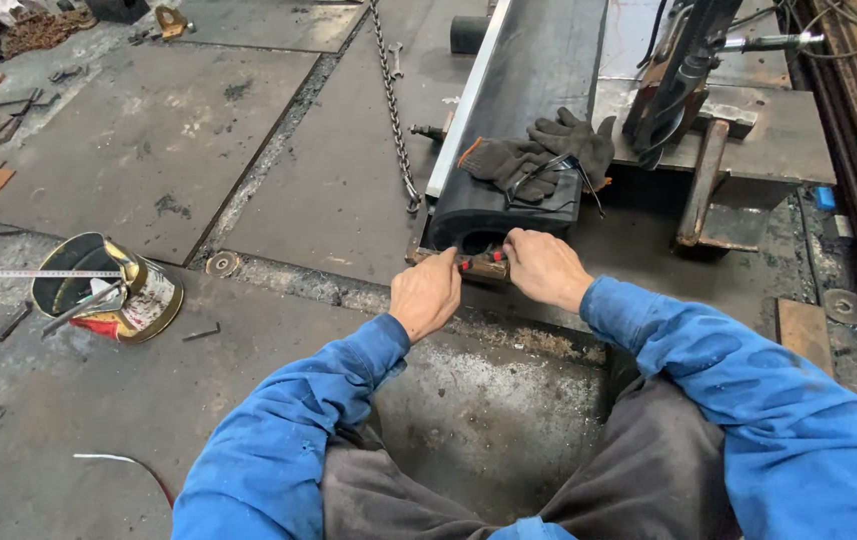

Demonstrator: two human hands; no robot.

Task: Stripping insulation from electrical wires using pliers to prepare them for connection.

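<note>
- Right now both hands sit at the near end of a long dark steel beam [523, 90] lying on the steel plate floor [148, 150]
- left hand [426, 293] clenched on the left end of a small red-and-dark tool [478, 263]; right hand [545, 268] grasping its right end, thumb on top
- tool held level against the beam's lower end, touching it, probably so both hands can steady it there; its kind is hard to make out, mostly covered by fingers
- pair of dark work gloves [538, 150] with a wire-like item draped on them, laid on top of the beam, likely set aside for bare-hand work
- chain [393, 110] runs along the floor left of the beam, its top cut off by the frame edge
- open tin can [108, 290] tipped on its side well to the left, rod-like bits inside, a tape measure blade [43, 273] across it
- dark clamp-like machine part [678, 70] at right of the beam, upper part cut off
- person's blue sleeves [288, 430] and knees fill the foreground, hiding the floor beneath
</note>
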